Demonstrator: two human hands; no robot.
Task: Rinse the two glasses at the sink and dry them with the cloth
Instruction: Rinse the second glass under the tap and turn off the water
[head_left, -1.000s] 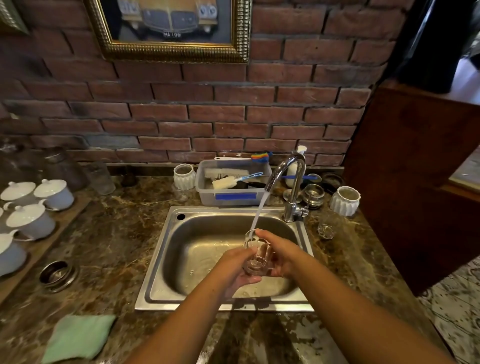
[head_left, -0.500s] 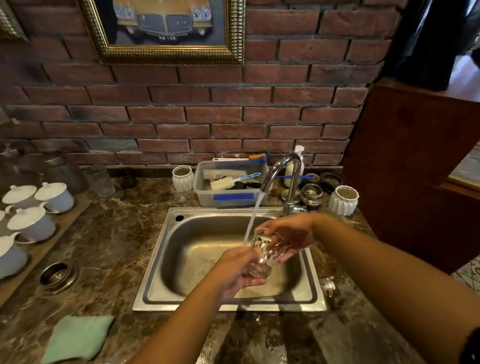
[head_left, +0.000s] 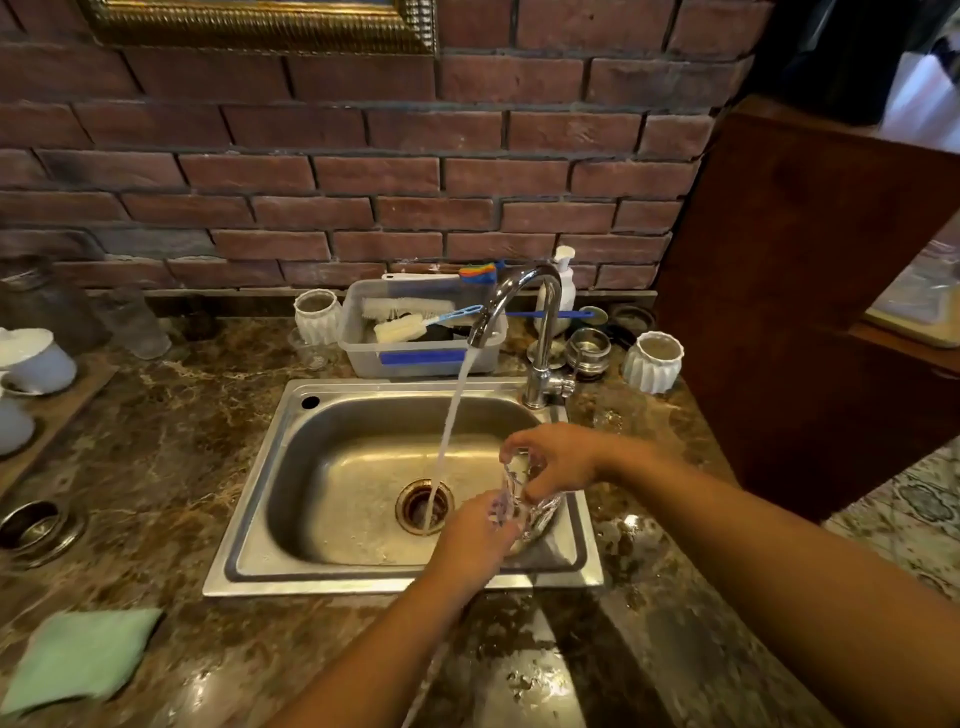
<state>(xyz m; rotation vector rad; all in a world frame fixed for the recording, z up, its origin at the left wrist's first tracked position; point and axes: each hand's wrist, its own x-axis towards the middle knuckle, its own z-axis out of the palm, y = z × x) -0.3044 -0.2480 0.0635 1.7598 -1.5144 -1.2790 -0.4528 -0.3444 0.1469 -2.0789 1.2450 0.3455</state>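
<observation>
Over the right side of the steel sink (head_left: 337, 581) I hold a clear glass (head_left: 521, 501), tilted, in both hands. My left hand (head_left: 470, 538) grips its lower part from below. My right hand (head_left: 558, 462) holds its upper rim from above. The glass is just right of the water stream (head_left: 449, 436), which runs from the tap (head_left: 543, 322) straight into the drain. A second clear glass (head_left: 614, 415) stands faintly visible on the counter right of the tap. The green cloth (head_left: 78, 660) lies folded on the counter at the front left.
A plastic tub of brushes (head_left: 421, 358) sits behind the sink, with white ribbed cups (head_left: 652, 361) on either side. White lidded cups (head_left: 36, 358) rest on a wooden board at the left. A metal ring (head_left: 34, 527) is set in the wet marble counter. A wooden panel rises at the right.
The glass has moved right, out of the stream, and is tilted more. My right hand has shifted from its side to its upper rim. Water now falls straight into the drain.
</observation>
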